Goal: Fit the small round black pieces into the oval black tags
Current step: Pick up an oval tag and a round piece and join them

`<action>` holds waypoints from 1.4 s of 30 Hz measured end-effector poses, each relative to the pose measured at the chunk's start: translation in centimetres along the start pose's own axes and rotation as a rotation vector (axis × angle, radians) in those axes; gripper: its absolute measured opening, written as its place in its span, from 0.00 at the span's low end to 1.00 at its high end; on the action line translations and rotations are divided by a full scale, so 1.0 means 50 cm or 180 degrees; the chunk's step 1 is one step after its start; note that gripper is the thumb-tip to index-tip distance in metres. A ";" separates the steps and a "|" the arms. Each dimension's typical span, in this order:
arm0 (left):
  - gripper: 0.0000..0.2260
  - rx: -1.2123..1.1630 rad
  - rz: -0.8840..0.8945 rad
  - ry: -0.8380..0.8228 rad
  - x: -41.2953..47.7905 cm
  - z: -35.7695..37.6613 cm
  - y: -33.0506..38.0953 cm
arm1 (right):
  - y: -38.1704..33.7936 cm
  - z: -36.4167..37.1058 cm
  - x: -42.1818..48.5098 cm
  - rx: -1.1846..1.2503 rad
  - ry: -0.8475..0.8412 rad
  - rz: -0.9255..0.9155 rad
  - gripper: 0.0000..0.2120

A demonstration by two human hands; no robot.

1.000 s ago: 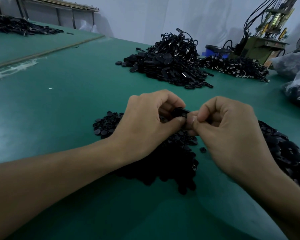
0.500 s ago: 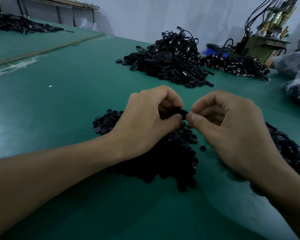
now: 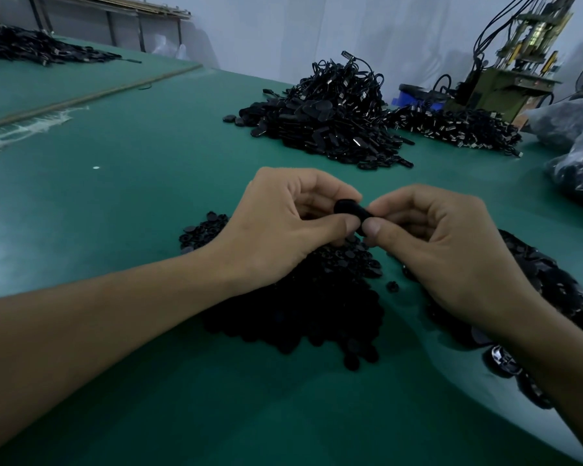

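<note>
The left hand and right hand have drawn closer together. Both pinch one smooth oval tag above dull round pieces.

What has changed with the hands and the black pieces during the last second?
Almost nothing. The left hand and the right hand still pinch the same black tag between them, perhaps raised slightly over the pile of round pieces. Nothing was picked up or let go. The loose piece on the green table lies as before.

black oval tag, pinched between fingers
</note>
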State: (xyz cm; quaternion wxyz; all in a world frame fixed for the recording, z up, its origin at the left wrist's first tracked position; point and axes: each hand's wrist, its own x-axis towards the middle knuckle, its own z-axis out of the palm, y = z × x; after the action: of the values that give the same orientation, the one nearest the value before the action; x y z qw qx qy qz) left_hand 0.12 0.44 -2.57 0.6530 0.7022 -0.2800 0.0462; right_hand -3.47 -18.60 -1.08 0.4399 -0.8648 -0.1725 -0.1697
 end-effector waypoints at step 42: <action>0.03 0.1582 0.0028 -0.0651 0.039 -0.019 0.031 | 0.013 -0.010 0.008 -0.0329 -0.0221 0.0112 0.04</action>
State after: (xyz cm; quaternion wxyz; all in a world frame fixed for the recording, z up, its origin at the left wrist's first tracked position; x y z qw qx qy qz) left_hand 1.35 0.68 -0.22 0.4286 0.8408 -0.3276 0.0452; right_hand -2.87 -19.32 -1.09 0.3914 -0.8946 -0.1634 -0.1405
